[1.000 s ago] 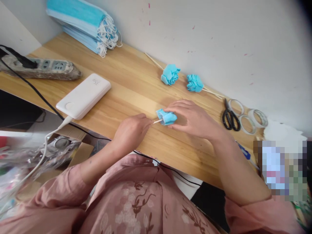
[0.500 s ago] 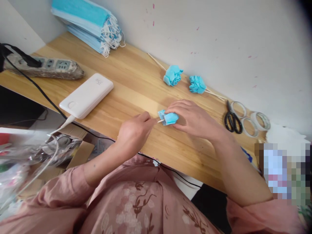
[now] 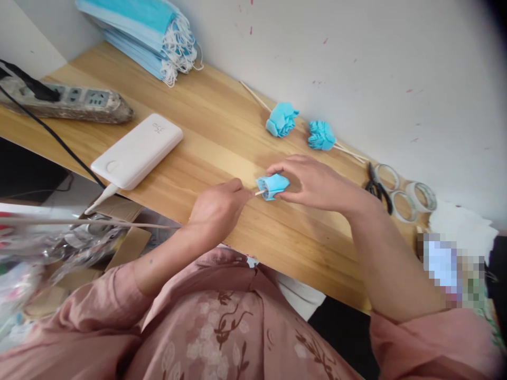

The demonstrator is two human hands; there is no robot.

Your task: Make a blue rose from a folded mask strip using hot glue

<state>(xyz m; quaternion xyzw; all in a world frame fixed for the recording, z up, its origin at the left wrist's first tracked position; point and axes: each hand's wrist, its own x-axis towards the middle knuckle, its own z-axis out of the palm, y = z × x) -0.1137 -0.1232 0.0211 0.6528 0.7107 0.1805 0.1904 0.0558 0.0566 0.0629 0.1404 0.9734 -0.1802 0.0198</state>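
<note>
My left hand (image 3: 219,208) is closed, with its fingertips pinched on a thin wooden stick (image 3: 259,192). The stick's tip goes into the open end of a rolled piece of light blue mask fabric (image 3: 278,184). My right hand (image 3: 317,182) curves around that roll, thumb on the near side and fingers on the far side, just above the table. Behind my hands lie two blue fabric flowers: one flower (image 3: 282,120) has its stick pointing left, the other flower (image 3: 321,135) has sticks pointing right.
A stack of blue face masks (image 3: 134,37) lies at the back left. Nearer are a power strip (image 3: 91,103) and a white power bank (image 3: 138,150) with a cable. Black-handled scissors (image 3: 379,191) and tape rolls (image 3: 420,196) sit at the right, along the wall.
Both hands hold nearly the same place, and the roll has turned slightly. A long thin rod now shows behind my left wrist, reaching to the left edge. The view has shifted a little.
</note>
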